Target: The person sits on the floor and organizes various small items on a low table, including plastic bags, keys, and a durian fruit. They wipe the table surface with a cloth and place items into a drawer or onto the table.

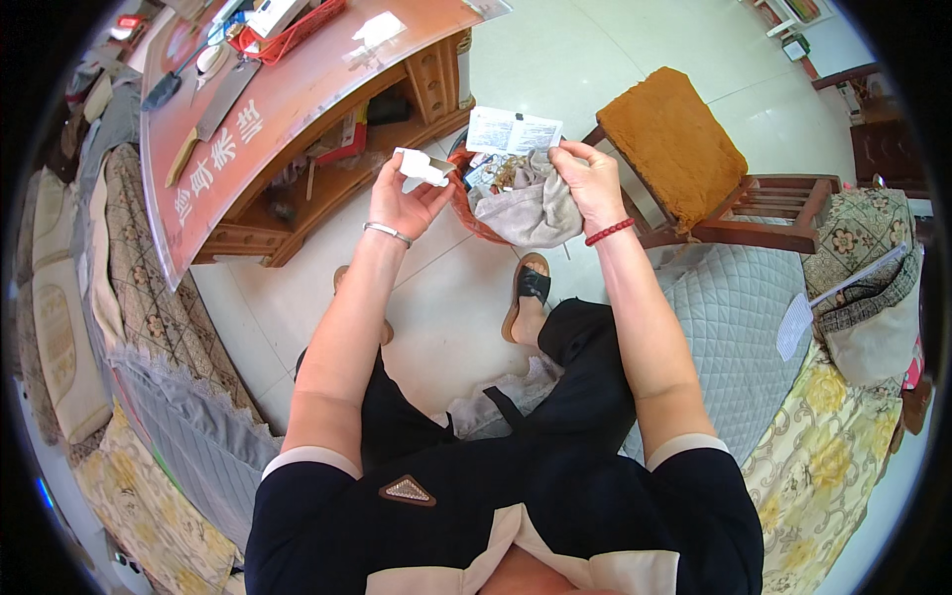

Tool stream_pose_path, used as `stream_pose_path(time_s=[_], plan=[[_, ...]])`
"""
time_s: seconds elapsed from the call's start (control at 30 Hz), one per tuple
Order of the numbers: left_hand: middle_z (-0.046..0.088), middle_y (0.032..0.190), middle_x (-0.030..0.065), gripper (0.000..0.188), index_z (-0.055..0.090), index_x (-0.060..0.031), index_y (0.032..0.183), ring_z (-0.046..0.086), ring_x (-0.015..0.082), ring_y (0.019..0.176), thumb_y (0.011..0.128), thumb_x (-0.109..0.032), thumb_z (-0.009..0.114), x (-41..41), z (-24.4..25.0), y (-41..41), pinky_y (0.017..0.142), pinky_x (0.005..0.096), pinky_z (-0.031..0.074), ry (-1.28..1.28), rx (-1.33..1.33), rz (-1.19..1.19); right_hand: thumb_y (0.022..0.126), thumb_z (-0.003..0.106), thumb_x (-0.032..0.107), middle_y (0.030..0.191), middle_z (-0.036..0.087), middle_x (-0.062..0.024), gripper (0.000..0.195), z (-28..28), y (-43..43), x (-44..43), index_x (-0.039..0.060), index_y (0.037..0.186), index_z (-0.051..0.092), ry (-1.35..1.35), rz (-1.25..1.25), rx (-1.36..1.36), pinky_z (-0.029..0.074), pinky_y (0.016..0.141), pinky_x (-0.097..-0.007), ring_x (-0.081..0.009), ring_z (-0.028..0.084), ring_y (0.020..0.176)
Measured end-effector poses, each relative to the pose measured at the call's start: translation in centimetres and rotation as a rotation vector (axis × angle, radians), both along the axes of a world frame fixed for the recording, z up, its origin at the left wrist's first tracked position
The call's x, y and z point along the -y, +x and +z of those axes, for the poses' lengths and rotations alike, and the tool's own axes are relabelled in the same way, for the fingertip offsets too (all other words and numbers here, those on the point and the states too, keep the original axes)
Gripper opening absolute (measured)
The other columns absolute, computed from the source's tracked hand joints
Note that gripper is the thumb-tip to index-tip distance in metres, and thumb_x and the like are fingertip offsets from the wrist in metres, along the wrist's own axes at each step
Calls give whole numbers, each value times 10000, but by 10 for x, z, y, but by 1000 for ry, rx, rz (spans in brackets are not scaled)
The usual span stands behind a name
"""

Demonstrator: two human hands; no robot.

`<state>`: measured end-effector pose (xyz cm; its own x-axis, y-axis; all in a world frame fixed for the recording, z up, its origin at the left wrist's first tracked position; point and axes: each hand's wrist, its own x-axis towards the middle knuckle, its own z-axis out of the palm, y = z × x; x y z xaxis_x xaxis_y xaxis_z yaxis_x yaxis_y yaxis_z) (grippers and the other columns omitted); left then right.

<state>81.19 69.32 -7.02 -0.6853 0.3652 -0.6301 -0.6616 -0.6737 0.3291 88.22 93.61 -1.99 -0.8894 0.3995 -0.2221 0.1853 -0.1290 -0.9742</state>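
My left hand [405, 204] grips a small white carton [422, 166] whose near end stands open. Between the thumb and fingers of my right hand [596, 182] is the corner of a creased white leaflet [515, 131] with printed writing. Both are held above a waste bin lined with a red plastic bag [470, 214]. A crumpled grey cloth [532, 212] lies over the bin's near side, right beside my right hand; whether the fingers also touch it I cannot tell. Mixed litter [502, 172] shows inside the bin, partly covered by the leaflet and the cloth.
On the left stands a wooden table [297, 74] bearing a cleaver [216, 111], a fly swatter [161, 91] and a red basket [297, 33]. A wooden chair with a brown padded seat [669, 141] is at the right. Quilted grey covers [732, 312] lie on the seating beside me.
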Motion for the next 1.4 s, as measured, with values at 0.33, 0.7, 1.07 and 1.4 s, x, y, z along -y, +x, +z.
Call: stream_pose_path(time_s=[0.33,0.7,1.07,1.4], plan=[[453,1154,185,542,432,-92,1229,532,302,1014,845,-411,644,-12,-15,-9,884,424,513,105,14,-73,815,671,93,881,673,-72,227,5,3,-7,-63,981,674,-91,-27,58,499,657,-243,-100,613,741],[507,1179,247,594,373,31,1265,577,327,1023,889,-385,570,-7,-18,-13,838,381,546,125,111,-2,860,638,117,997,663,-88,292,-1,3,-14,-64,1088,613,-502,197,73,518,769,-258,-128,632,848],[664,910,170,343,582,-42,1037,663,279,783,845,-326,562,6,38,7,730,412,564,256,-8,-196,860,635,81,1048,656,-100,318,-11,-11,10,-22,1156,580,-648,167,114,549,797,-319,-177,649,895],[634,851,100,372,559,-21,1062,624,158,686,837,-281,702,12,40,14,593,307,528,-197,-385,-385,850,654,128,897,666,-38,198,-4,-2,67,-19,982,674,-167,272,177,478,716,-221,-91,609,782]])
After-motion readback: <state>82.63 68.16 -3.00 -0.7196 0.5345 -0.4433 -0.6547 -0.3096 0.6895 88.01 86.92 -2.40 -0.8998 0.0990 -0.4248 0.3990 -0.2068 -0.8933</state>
